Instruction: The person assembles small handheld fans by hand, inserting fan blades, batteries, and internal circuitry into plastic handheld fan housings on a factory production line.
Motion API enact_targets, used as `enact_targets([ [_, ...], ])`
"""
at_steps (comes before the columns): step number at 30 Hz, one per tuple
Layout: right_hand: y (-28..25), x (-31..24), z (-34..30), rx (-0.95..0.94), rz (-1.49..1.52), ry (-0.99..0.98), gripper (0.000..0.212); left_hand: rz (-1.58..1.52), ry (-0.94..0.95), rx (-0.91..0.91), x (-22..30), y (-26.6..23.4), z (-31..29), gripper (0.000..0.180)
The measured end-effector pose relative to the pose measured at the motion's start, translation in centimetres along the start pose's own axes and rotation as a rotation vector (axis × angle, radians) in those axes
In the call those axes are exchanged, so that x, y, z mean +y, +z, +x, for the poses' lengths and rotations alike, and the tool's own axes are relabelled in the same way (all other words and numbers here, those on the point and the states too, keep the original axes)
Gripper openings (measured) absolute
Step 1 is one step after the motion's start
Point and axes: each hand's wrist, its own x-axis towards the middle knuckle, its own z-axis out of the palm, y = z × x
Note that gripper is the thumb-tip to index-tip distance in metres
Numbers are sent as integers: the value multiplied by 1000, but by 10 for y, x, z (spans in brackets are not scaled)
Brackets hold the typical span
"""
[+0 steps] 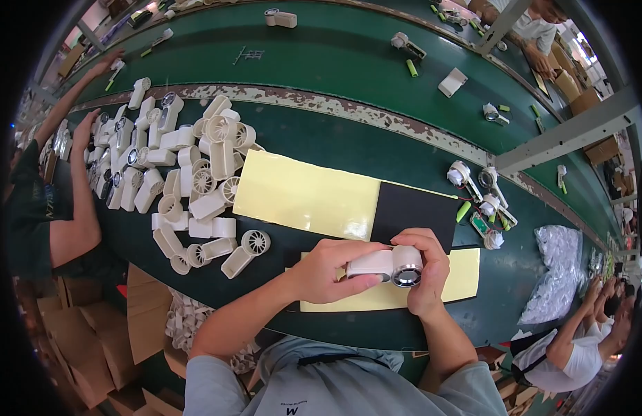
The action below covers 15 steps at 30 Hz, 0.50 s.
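A white handheld fan [371, 263] with a silver ring round its head is held between my two hands, above the near yellow sheet [465, 272]. My left hand [314, 272] grips the handle end, thumb along the near side. Fingers of my right hand [430, 274] curl round the far side and right of the round head. Behind the fan lies a longer yellow sheet [307, 194] with a black pad [414, 213] at its right end. To the right of the pad are several fan inner assemblies [489, 179] with wires, and a green battery cell [463, 211].
White fan housings [217, 156] are heaped on the left of the green table. A co-worker's arm [78, 201] reaches into that heap. A clear plastic bag [558, 274] lies at right. Beyond a worn rail [321, 102], a green belt [348, 59] carries scattered parts. Cardboard boxes [81, 340] stand lower left.
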Motion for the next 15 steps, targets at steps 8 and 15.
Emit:
enact_targets([
  [8, 1, 1, -2, -5, 112, 76, 57, -352, -309, -100, 6, -8, -1, 43],
  [15, 0, -3, -2, -2, 106, 95, 56, -423, -337, -116, 6, -7, 0, 42],
])
